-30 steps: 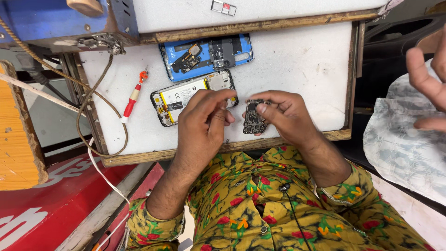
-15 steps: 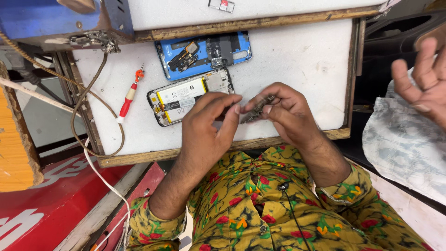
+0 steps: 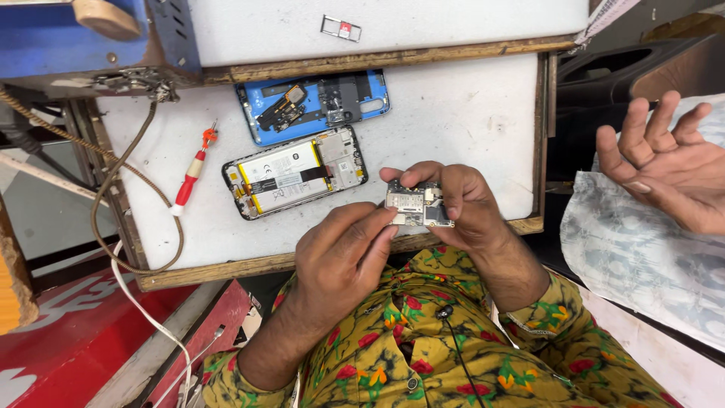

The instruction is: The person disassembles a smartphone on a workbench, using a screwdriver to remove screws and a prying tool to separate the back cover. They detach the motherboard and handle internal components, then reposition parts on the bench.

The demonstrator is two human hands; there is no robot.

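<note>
My right hand (image 3: 470, 208) pinches a small phone circuit board (image 3: 418, 205) by its right side, holding it flat above the near edge of the white work board (image 3: 453, 113). My left hand (image 3: 340, 253) touches the circuit board's left lower corner with its fingertips. Left of the hands lies an opened phone (image 3: 294, 172) with its battery showing. Behind it rests a blue phone back cover (image 3: 313, 104) with parts inside.
A red-handled screwdriver (image 3: 190, 175) lies at the work board's left. A brown cable (image 3: 113, 189) loops along the left edge. A SIM tray (image 3: 340, 29) sits on the upper panel. Another person's open hand (image 3: 664, 166) hovers at right above a patterned cloth (image 3: 642, 249).
The circuit board has turned from edge-on to flat, face up, and both hands shifted slightly right. The other person's hand at right moved further into view.
</note>
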